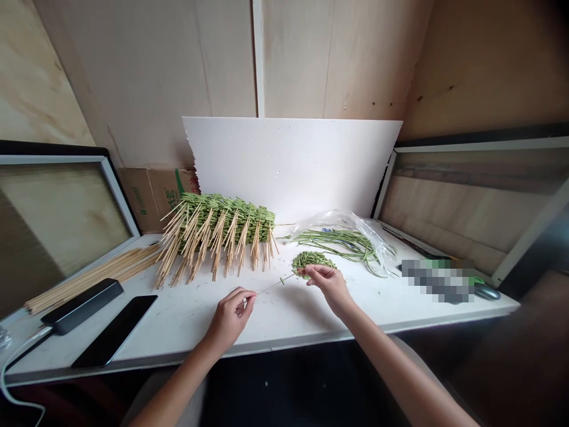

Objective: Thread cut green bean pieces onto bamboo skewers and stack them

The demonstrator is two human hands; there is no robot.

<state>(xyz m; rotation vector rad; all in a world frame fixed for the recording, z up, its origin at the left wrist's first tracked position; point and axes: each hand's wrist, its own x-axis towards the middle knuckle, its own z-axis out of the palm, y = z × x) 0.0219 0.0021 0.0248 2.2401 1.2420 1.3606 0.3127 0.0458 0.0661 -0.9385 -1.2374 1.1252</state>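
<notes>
My left hand (232,311) is closed in a pinch on one end of a thin bamboo skewer (269,288), held just above the table. On the skewer sits a short cut piece of green bean (281,281), lying crosswise. My right hand (329,286) pinches the skewer's other end; whether a bean piece is also between those fingers I cannot make out. Just behind the right hand lies a pile of cut bean pieces (311,258). To the left, a tall stack of skewered beans (226,212) has its bare sticks pointing toward me.
Long uncut beans (338,240) lie partly under a clear plastic bag (377,234). Loose skewers (98,274), a black box (86,305) with a cable and a phone (114,332) occupy the left. A white board (293,160) stands behind; a mouse (486,291) is at the right edge.
</notes>
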